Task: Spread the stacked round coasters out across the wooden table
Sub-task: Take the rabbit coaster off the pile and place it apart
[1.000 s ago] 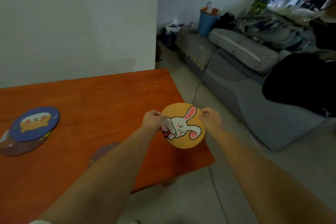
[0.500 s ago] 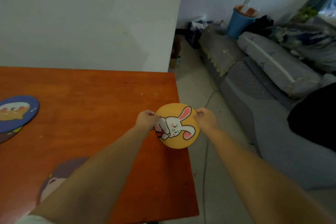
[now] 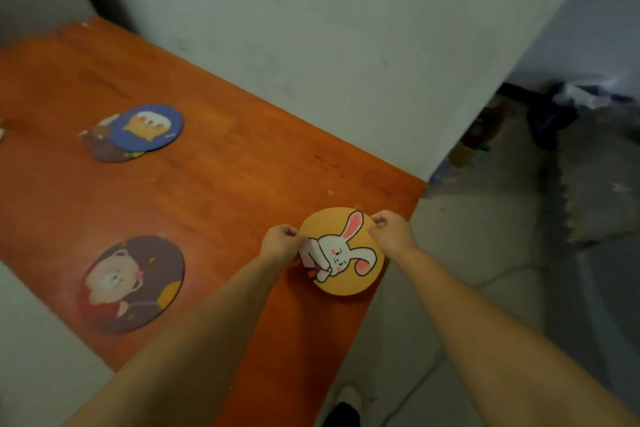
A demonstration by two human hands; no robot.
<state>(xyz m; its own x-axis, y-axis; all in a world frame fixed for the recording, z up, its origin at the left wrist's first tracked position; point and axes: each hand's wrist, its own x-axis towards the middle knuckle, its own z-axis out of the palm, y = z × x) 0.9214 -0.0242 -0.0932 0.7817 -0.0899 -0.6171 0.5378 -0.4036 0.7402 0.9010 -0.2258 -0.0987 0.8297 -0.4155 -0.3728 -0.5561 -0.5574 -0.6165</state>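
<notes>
A round yellow coaster with a white rabbit (image 3: 341, 251) is over the right end of the orange wooden table (image 3: 214, 184), partly past its edge. My left hand (image 3: 282, 242) pinches its left rim and my right hand (image 3: 391, 232) pinches its upper right rim. A dark coaster with a bear (image 3: 131, 284) lies flat near the table's front. Further back, a blue coaster with an orange animal (image 3: 152, 128) rests on top of a small stack of other coasters (image 3: 104, 149).
A pale wall (image 3: 329, 45) runs along the table's far side. Right of the table is grey floor (image 3: 485, 253) with a cable and clutter by the wall corner (image 3: 554, 114). My shoe (image 3: 343, 409) shows below the table's end.
The view has swung left and down, so the bear coaster and the stack show in full. Both hands keep hold of the rabbit coaster, which is now lower, at the table's right end.
</notes>
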